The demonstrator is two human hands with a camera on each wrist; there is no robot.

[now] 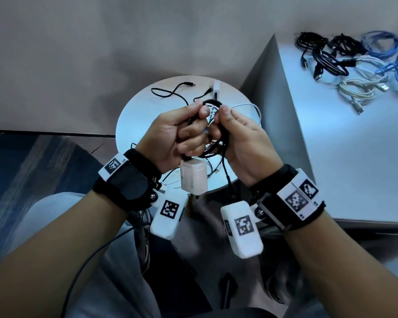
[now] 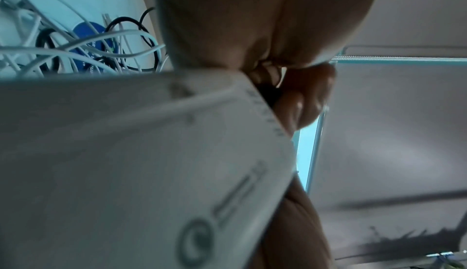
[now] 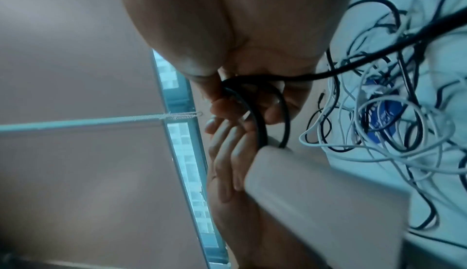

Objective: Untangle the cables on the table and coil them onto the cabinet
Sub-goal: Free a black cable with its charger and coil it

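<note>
Both hands are meeting above a small round table (image 1: 133, 118), where the left hand (image 1: 170, 136) and the right hand (image 1: 241, 143) are curling their fingers around a black cable (image 1: 213, 103) wound into a few loops between them. The left thumb and fingers are pinching 1 side of the coil while the right fingers are closing on the other side, and a white charger block (image 1: 193, 179) is hanging just below the left palm, in front of the table's near edge. In the right wrist view the black loops (image 3: 262, 113) are wrapping around the fingers (image 3: 227, 147) of the opposite hand, with the charger block (image 3: 316, 203) filling the lower part of the picture. In the left wrist view the same block (image 2: 126, 163) is blocking most of the frame. Under the hands, loose black and white cords (image 1: 170, 94) are lying tangled on the tabletop, touching and crossing one another, and a second white adapter (image 1: 216, 87) is resting near the far rim. To the right, well apart from the table, a pale cabinet (image 1: 331, 157) is carrying several bundled cables (image 1: 345, 56) in black, white and blue near its far corner. A thin dark wire (image 1: 90, 255) is running across the person's lap below the left forearm.
</note>
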